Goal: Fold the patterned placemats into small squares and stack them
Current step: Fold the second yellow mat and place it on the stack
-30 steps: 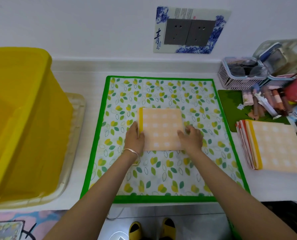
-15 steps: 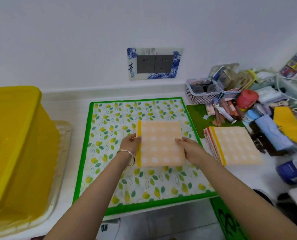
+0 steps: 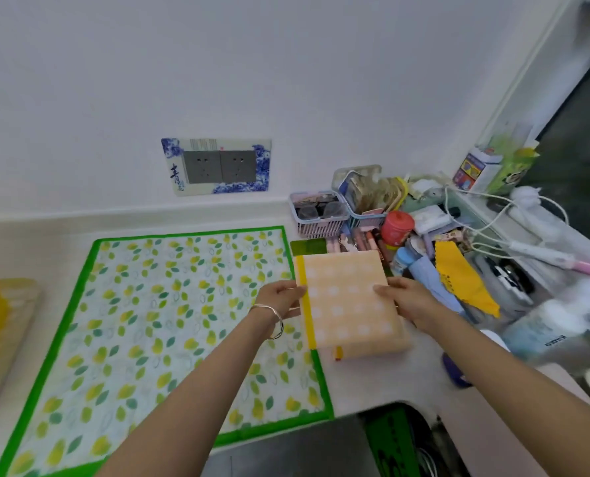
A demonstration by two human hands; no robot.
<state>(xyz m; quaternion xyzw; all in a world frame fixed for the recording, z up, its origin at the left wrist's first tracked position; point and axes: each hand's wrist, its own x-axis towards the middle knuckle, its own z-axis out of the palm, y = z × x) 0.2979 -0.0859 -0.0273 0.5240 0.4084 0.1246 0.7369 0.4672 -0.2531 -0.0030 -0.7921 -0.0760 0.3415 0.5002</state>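
Operator: Where does everything sit?

Spotter: Start with the counter (image 3: 407, 383). The leaf mat (image 3: 149, 321) covers most of it. Just off that mat's right border lies the stack (image 3: 372, 351) of finished squares. You hold the folded placemat (image 3: 348, 301) right over the stack, its yellow trim reaching the mat's right border. I can't tell whether it rests on the stack yet.

Operator: And my grip?

Spotter: Your left hand (image 3: 280, 297) pinches the yellow-trimmed side, nearest the mat. Your right hand (image 3: 410, 301) has its fingers (image 3: 384, 290) clamped on the side away from the mat.

Operator: What could go wrong?

Spotter: Two things, I'd judge. The square looks skewed against the stack, whose lower corner pokes out. Letting go now could leave the pile stepped and likely to slide. And if you release one side first, the folds may spring open.

Operator: Room to move?

Spotter: It's tight on the stack's far side from the mat. A blue bottle (image 3: 403, 261) and a yellow cloth (image 3: 458, 280) crowd in there, so your right hand has little space to pull away. The counter's front edge runs close below the mat and stack. Your open room is back over the mat.
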